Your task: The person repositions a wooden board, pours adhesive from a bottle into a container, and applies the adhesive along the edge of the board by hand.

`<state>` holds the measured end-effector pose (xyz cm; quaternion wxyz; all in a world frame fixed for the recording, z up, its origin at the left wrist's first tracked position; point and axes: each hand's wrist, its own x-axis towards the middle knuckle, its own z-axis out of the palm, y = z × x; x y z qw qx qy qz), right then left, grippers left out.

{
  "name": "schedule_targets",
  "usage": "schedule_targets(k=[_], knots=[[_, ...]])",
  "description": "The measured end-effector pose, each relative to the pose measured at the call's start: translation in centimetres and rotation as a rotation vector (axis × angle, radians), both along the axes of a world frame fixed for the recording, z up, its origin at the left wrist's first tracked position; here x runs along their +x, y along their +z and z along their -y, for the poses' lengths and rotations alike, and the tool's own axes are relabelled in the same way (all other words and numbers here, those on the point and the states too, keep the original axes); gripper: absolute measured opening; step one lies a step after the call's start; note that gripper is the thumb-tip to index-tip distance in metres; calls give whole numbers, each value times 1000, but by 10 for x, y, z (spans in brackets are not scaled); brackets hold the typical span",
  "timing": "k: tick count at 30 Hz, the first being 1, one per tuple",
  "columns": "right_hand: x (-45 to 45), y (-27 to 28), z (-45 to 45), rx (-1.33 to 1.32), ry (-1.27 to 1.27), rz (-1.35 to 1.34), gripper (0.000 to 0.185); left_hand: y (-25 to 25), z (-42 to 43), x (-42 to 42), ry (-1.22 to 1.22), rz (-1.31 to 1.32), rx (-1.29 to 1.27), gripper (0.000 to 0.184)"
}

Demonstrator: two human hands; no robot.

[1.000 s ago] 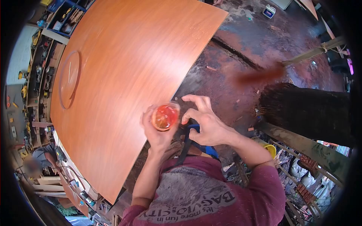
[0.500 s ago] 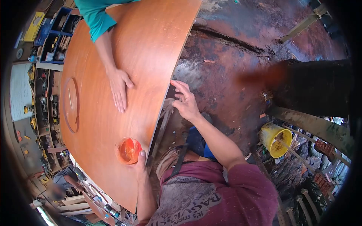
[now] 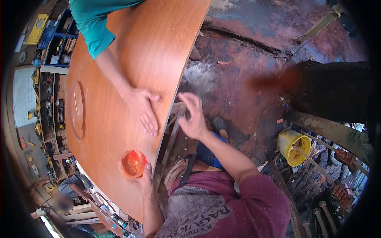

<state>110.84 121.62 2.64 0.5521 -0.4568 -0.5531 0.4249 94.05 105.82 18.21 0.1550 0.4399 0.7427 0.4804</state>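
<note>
My left hand point(image 3: 145, 179) is wrapped round an orange plastic cup point(image 3: 134, 163), its thumb at the rim. Orange-red residue coats the inside of the cup, which is held over the near part of a large brown wooden panel point(image 3: 111, 142). My right hand point(image 3: 192, 117) is raised just off the panel's right edge, thumb and fingers apart, slightly blurred and with nothing in it. On the panel, another person's hand point(image 3: 143, 109), in a teal sleeve point(image 3: 89, 31), lies with fingers stretched toward the edge.
A thin hoop-like strip point(image 3: 73, 111) lies on the panel's left side. Shelves with tools point(image 3: 45, 107) and blue bins point(image 3: 61, 39) line the left. To the right are a yellow bucket point(image 3: 291, 146) and a dark post point(image 3: 333, 91). Another person point(image 3: 73, 188) is at lower left.
The other person's hand has slid across the panel toward me and the right edge. My right hand has lowered slightly and come off the edge. The cup has shifted slightly left and down.
</note>
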Motion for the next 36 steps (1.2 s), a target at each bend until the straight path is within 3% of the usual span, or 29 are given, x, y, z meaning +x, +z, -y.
schedule_targets(k=[5,10,13,17,19,24,25,28,31,36], knots=[[-1,0,-24,43,-30,83,81,3,5,-7,-35,-9,-43,92],[-10,12,46,120,53,197,74,4,6,-10,-12,-23,-89,94],[1,10,16,53,-92,193,78,3,6,-9,-23,-69,-80,95],[-5,8,-19,43,-36,277,86,-1,7,-9,-56,-75,-83,97],[-19,10,9,127,-18,271,87,-2,8,-10,-54,-100,-76,97],[-27,-9,60,-38,69,57,82,-3,13,-16,-35,-117,3,99],[-18,-7,37,79,-62,128,83,-2,13,-16,-17,-106,-8,99],[6,-3,-32,118,-147,210,81,3,16,-9,16,-85,-49,97],[16,-4,-69,176,-93,245,86,9,12,0,-8,-101,-69,94],[-7,-10,9,244,104,230,83,2,16,-4,-1,-111,-38,93]])
